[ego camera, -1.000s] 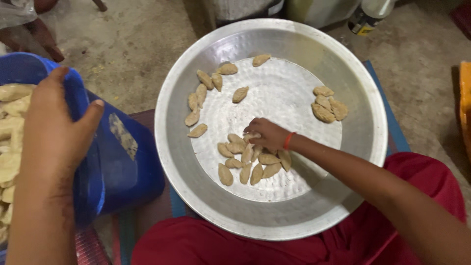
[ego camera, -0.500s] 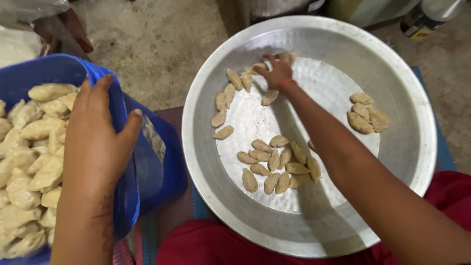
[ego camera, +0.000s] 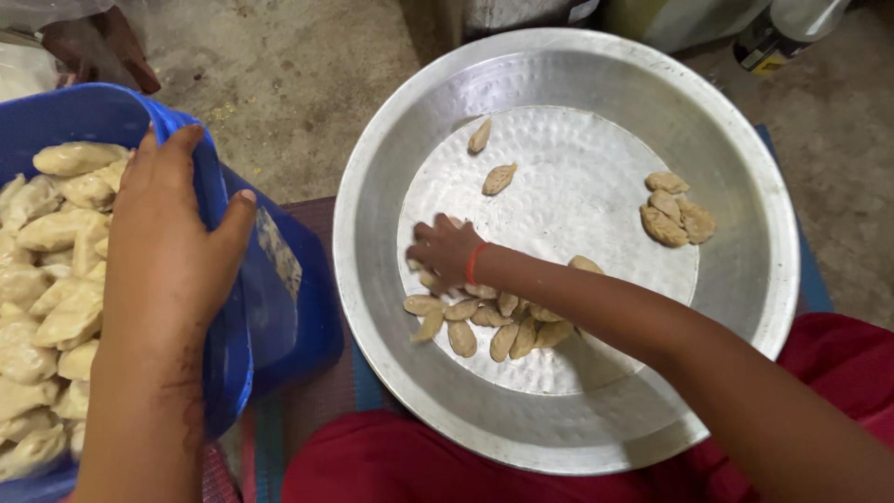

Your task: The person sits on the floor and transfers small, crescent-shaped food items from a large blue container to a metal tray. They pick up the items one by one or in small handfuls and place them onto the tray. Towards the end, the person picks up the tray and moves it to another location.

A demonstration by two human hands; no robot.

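Nearest to me, my left hand [ego camera: 172, 251] grips the rim of the blue tub [ego camera: 279, 307], fingers curled over the edge and thumb spread on the outer wall; inside the tub lies a heap of pale shaped dough pieces [ego camera: 47, 279]. My lap in red cloth [ego camera: 391, 466] sits just below the big metal tray [ego camera: 372, 307].

Further out, my right hand [ego camera: 445, 250] rests palm-down on the tray floor, fingers bunched over the near cluster of dough pieces [ego camera: 484, 321]; I cannot tell whether it actually pinches any. That cluster lies in a loose row touching one another. I judge them soft, light and easily dented, perhaps a little tacky, so I would lift each by its thicker middle with gentle fingertips.

Beyond, two single pieces [ego camera: 498, 179] lie apart near the tray's middle, and a small group of pieces [ego camera: 672, 212] sits at the right. Past the rim is bare concrete floor [ego camera: 298, 84].
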